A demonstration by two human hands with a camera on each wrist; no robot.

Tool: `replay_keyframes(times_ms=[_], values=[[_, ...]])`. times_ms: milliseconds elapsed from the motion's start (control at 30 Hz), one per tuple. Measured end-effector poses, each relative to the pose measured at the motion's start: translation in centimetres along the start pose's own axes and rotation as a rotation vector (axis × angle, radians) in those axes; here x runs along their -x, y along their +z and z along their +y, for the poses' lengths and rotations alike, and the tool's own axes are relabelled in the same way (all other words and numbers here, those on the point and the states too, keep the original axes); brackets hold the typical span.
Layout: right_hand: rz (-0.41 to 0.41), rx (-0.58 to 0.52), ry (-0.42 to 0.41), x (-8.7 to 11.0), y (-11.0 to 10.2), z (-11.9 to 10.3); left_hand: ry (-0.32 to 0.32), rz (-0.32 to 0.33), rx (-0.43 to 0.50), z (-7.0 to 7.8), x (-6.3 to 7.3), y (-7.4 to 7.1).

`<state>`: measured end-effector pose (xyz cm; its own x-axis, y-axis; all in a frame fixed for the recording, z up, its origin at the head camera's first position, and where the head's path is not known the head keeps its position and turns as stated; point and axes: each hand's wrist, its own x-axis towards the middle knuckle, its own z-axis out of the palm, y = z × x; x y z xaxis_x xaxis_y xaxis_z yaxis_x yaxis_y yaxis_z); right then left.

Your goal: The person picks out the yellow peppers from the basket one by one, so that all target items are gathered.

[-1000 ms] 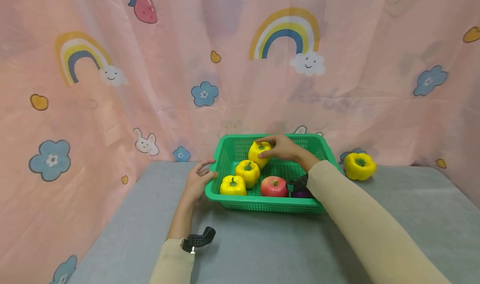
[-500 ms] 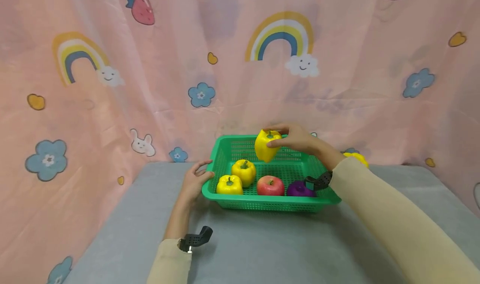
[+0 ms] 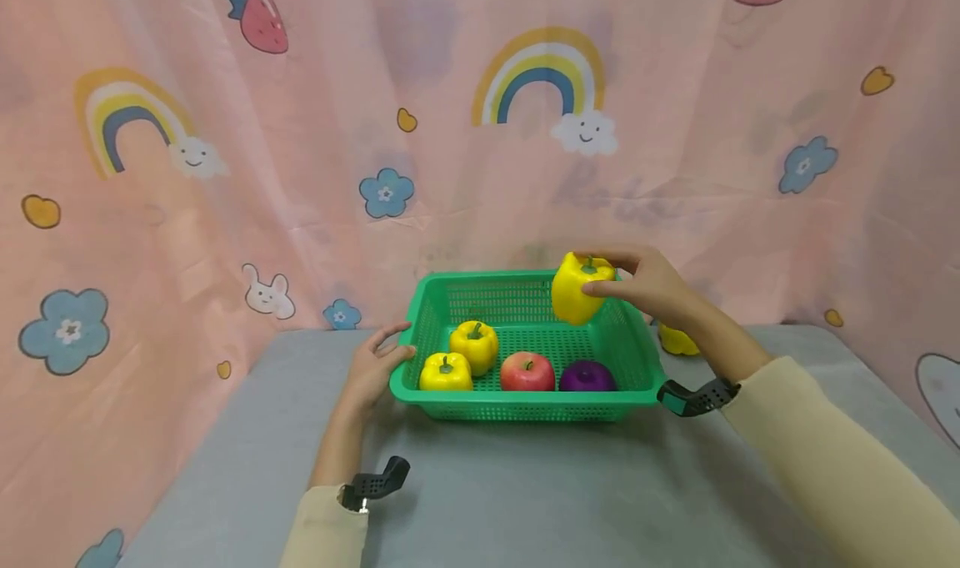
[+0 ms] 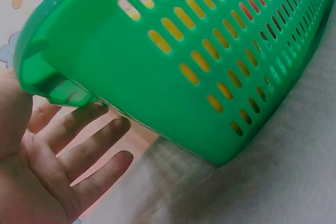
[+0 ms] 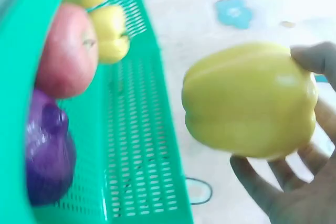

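Observation:
My right hand (image 3: 651,283) grips a yellow bell pepper (image 3: 573,301), thumb on the near side and fingers behind, held above the back right part of a green plastic basket (image 3: 525,398). The right wrist view shows this bell pepper (image 5: 247,100) lying sideways in the fingers beside the basket wall. My left hand (image 3: 372,372) rests at the basket's left rim. In the left wrist view its fingers (image 4: 94,148) are loosely straight, touching below the rim's end. Inside the basket sit two yellow bell peppers, one at the front left (image 3: 446,374) and one behind it (image 3: 474,349).
A red apple (image 3: 527,373) and a round purple vegetable (image 3: 588,376) lie along the basket's front side. Another yellow bell pepper (image 3: 677,340) stands on the grey table (image 3: 510,493) right of the basket, partly behind my right forearm. A pink patterned curtain (image 3: 322,134) hangs behind.
My right hand has lifted the yellow bell pepper from the basket's back left and carried it rightward. My left hand stays at the left rim. The whole view has shifted slightly.

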<state>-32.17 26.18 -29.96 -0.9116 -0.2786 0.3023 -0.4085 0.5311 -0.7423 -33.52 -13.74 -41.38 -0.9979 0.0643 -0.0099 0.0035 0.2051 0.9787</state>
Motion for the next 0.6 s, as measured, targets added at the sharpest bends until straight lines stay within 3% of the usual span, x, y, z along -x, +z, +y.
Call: replay_keyframes(times_ms=[233, 467, 600], values=[[0.207, 0.035, 0.007, 3.8, -0.6, 0.5, -0.003, -0.013, -0.009, -0.2, -0.1, -0.2], [0.382, -0.034, -0.078, 5.8, -1.1, 1.2, 0.01, -0.017, -0.008, -0.3, 0.2, -0.1], [0.454, -0.054, -0.088, 6.6, -1.5, 1.9, 0.017, -0.01, -0.018, -0.2, 0.2, -0.1]])
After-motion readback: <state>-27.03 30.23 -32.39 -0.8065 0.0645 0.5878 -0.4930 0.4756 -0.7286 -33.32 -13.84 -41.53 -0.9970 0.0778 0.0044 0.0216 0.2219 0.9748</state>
